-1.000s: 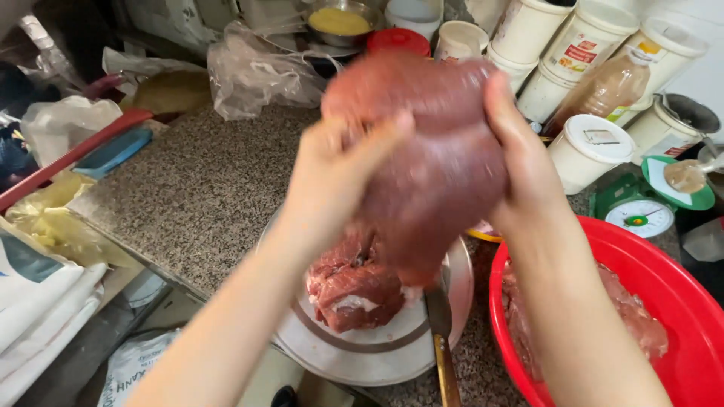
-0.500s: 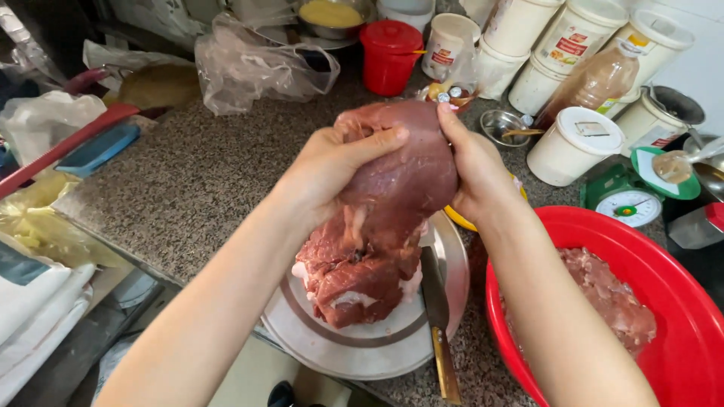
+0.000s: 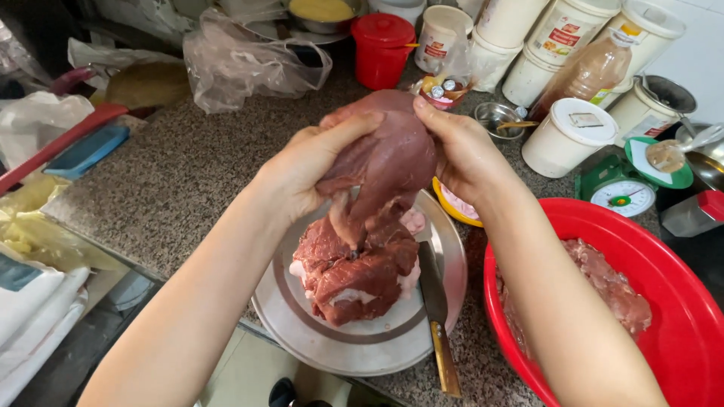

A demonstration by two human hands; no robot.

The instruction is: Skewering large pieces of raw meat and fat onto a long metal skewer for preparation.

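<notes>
A big slab of raw red meat (image 3: 392, 162) is held up between both hands over a round metal tray (image 3: 317, 339). My left hand (image 3: 309, 169) grips its left side, thumb across the top. My right hand (image 3: 464, 151) clasps its right edge. The slab's lower end hangs down and touches a second chunk of raw meat (image 3: 354, 275) lying on the tray. A knife (image 3: 436, 313) with a brown handle lies on the tray's right side, blade pointing away from me.
A red plastic basin (image 3: 679, 316) with more raw meat sits at right. Behind stand white lidded tubs (image 3: 567, 136), a red container (image 3: 383, 49), a green kitchen scale (image 3: 630, 185) and a plastic bag (image 3: 249, 64). The granite counter (image 3: 151, 181) edge runs at lower left.
Both hands have lowered the slab from near the camera down toward the tray, so its bottom end now meets the meat lying there.
</notes>
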